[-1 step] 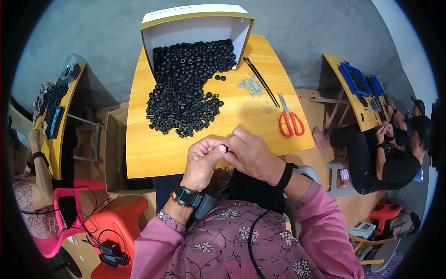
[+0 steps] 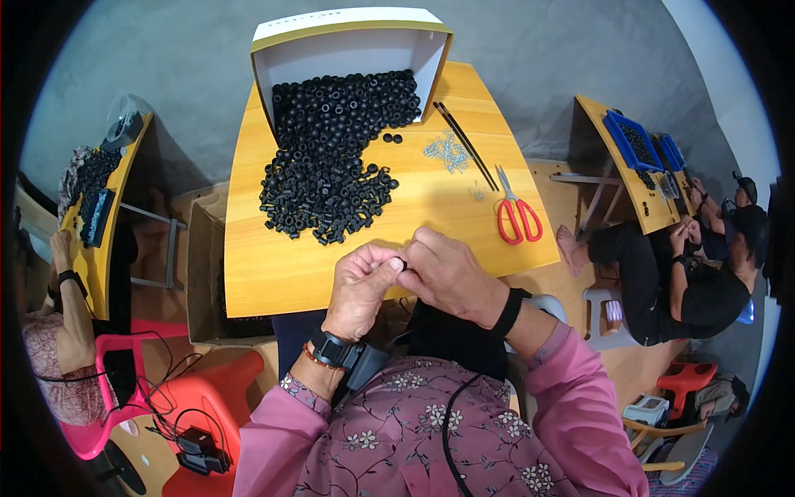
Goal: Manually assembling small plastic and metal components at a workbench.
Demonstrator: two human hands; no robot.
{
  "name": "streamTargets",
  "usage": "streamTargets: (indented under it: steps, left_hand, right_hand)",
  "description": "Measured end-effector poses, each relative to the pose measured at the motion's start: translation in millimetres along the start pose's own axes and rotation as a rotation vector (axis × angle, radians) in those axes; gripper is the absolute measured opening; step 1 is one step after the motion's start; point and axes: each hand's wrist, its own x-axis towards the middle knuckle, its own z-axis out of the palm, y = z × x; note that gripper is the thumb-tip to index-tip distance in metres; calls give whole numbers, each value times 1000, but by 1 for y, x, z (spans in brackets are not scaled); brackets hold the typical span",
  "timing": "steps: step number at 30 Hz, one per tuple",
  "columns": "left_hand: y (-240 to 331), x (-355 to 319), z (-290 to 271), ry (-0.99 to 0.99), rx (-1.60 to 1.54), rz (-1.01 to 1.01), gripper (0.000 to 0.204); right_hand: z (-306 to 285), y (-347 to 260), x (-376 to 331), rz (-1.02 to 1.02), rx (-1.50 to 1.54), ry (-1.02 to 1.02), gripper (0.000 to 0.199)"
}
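White cardboard box [image 2: 356, 45], tipped on its side at the far edge of the wooden surface [image 2: 273, 273], open mouth facing the person. Contents: small black rubber rings [image 2: 327, 157], spilling out of the box in a heap across the middle of the surface. A few strays lie just right of the heap.

Right of the heap: a small cluster of silvery metal parts [image 2: 447, 151], a thin dark rod [image 2: 464, 142] lying diagonally, and red-handled scissors [image 2: 517, 214] flat near the right edge.

Brown cardboard carton [image 2: 203, 273] on the floor left of the surface; contents not readable.

Hands: both raised together at the near edge of the surface, fingertips meeting. Left hand [image 2: 360, 290], fingers curled, grip pinched on a single black ring [image 2: 398, 265]. Right hand [image 2: 451, 273] meets it from the right, fingers bent onto the same ring; grip closed. Dark bands on both wrists, pink sleeves below.
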Motion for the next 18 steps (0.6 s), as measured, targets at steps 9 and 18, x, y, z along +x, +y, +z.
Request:
streamTargets:
  steps: [9,18]
  left_hand:
    - [5,0,7,12,177,-23,3]
    - [5,-1,8,-34,200,-15,3]
  right_hand:
    - [-2,0,-5,-56,-23,-4,25]
    - [-1,-2,-10,24,60,2,27]
